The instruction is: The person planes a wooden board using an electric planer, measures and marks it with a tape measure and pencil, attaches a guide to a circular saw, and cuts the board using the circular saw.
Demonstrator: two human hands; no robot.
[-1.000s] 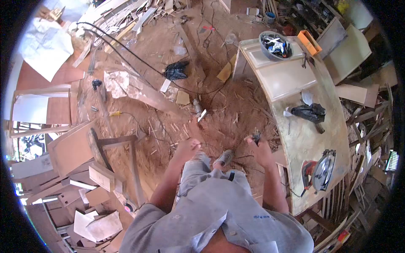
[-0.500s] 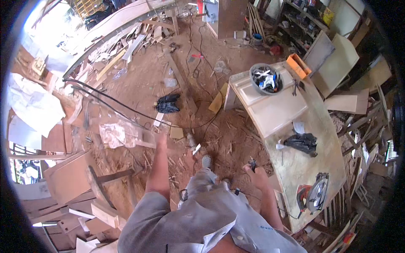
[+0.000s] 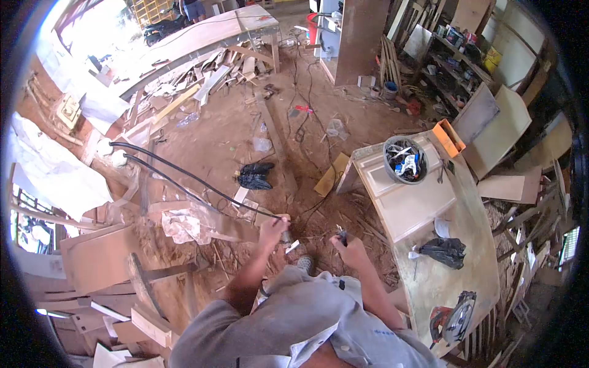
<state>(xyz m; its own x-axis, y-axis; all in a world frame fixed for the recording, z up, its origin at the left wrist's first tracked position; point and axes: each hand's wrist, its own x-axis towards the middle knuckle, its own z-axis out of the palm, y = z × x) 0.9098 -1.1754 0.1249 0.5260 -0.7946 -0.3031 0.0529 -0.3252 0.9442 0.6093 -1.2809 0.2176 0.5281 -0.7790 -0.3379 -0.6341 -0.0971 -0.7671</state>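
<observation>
My left hand (image 3: 271,233) is closed around a black cable (image 3: 196,175), near where the cable reaches the middle of the view. Two lengths of it stretch from the whitish round ends at the left. Opposite, my right hand (image 3: 351,251) grips a small dark object with metal prongs (image 3: 341,234), which looks like a plug; its far side is hidden by my fingers. Both hands are held in front of my body, apart from each other, above the dirt floor. The workbench (image 3: 417,257) stands to the right of my right hand.
On the bench are a bucket of odds and ends (image 3: 405,161), an orange box (image 3: 449,138), a black plastic bag (image 3: 443,253) and a circular saw (image 3: 453,319). Wood scraps (image 3: 211,80) lie ahead. Another black bag (image 3: 255,176) and loose cords lie on the floor.
My left hand has come up and taken hold of the black cable, which is now pulled straighter. The right hand has moved left, toward it. The view has tilted upward.
</observation>
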